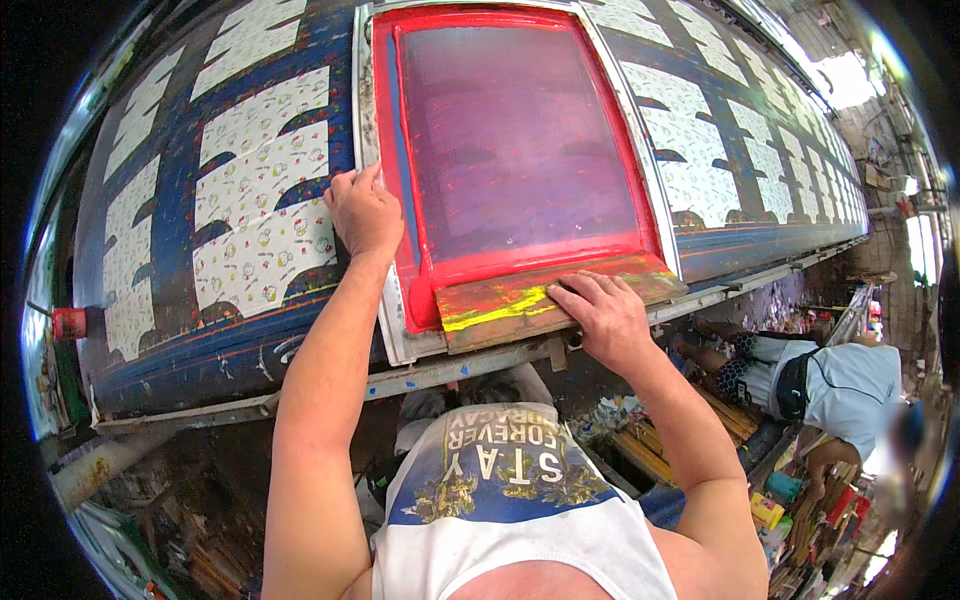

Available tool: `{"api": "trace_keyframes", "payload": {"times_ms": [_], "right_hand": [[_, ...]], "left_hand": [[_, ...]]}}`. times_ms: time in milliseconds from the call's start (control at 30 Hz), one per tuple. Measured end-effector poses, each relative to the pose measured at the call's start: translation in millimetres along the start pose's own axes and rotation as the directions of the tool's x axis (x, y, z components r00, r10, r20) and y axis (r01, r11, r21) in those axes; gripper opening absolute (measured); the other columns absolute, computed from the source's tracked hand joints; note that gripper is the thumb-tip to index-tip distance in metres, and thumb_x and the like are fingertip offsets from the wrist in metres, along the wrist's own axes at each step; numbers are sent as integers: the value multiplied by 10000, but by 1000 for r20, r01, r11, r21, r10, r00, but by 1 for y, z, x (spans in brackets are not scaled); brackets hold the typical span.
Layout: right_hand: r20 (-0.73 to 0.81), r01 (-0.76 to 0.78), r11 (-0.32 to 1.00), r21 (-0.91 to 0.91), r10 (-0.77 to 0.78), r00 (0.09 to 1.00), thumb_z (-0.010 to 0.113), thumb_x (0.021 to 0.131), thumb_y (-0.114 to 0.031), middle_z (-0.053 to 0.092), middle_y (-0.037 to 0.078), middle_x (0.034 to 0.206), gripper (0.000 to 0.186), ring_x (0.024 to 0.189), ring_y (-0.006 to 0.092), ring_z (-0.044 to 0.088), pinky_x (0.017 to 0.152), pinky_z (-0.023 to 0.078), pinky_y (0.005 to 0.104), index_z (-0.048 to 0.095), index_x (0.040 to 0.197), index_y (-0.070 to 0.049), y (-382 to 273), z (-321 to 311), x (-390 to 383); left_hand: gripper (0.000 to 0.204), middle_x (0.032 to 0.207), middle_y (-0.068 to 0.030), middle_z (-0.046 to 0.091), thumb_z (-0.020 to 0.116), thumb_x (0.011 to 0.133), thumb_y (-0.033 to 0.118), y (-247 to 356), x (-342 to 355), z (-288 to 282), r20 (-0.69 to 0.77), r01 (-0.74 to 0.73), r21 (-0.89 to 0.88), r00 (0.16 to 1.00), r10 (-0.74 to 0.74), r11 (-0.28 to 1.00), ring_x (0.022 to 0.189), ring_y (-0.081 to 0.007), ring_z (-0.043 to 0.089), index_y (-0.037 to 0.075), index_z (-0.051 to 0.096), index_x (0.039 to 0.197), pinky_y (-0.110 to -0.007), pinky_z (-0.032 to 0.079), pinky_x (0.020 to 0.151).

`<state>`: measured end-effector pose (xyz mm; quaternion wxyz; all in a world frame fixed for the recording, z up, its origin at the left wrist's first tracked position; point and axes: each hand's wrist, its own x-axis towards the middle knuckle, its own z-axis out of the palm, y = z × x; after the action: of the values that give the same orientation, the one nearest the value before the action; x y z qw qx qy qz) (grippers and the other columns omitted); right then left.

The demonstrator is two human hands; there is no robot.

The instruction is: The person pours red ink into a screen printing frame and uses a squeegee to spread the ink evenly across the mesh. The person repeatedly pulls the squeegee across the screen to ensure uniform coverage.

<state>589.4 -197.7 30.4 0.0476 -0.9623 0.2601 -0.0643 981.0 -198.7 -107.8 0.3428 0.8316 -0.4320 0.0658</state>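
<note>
A silk-screen printing frame with metal rails lies on the long dark table before me. Red ink borders its purplish mesh and is smeared along the near end. Curled over the left rail is my left hand, its fingertips partly hidden. Across the near end of the screen lies a wide wooden squeegee, stained red and green with a bright yellow streak. My right hand grips it right of its middle, fingers on top; its thumb's hold underneath is hidden.
White patterned cut fabric pieces lie in rows on both sides of the frame. A red pot stands at the table's far left. Along the near edge runs a metal rail. At right, a person bends over cluttered containers and wood.
</note>
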Motion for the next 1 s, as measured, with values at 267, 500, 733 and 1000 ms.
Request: {"api": "trace_keyframes", "payload": {"times_ms": [267, 500, 733, 1000], "right_hand": [[-151, 127, 990, -67, -136, 979, 703, 899, -125, 747, 90, 1289, 433, 1126, 314, 740, 976, 576, 480, 750, 1329, -131, 67, 22, 102], [-156, 126, 982, -142, -148, 977, 690, 934, -132, 773, 120, 1137, 394, 1053, 341, 777, 929, 617, 486, 774, 1315, -188, 150, 33, 241], [-175, 134, 978, -159, -162, 971, 681, 946, -85, 785, 151, 1138, 398, 1078, 378, 796, 928, 643, 519, 779, 1319, -183, 229, 47, 384], [0, 46, 993, -107, -47, 999, 660, 874, -15, 794, 154, 1335, 623, 1254, 397, 746, 1070, 599, 531, 740, 1467, -187, 272, 28, 486]], "left_hand": [[311, 1235, -155, 675, 668, 995, 49, 0, 1, 1, -34, 28, 7, 999, -28, 1000, 1229, -371, 618, 125, 852, 1235, -502, 478, 1129], [369, 1236, -176, 669, 609, 974, -40, 8, -1, -4, -54, 12, 34, 998, -10, 999, 1237, -407, 617, 100, 839, 1226, -528, 489, 1117], [352, 1250, -195, 675, 596, 983, -36, 22, 1, -12, -25, 50, 76, 999, -48, 996, 1232, -422, 621, 71, 826, 1228, -537, 499, 1105], [372, 1244, -205, 690, 597, 954, -32, 25, 3, -14, -49, 51, 22, 998, -50, 998, 1229, -425, 642, 58, 827, 1232, -540, 507, 1113]]}}
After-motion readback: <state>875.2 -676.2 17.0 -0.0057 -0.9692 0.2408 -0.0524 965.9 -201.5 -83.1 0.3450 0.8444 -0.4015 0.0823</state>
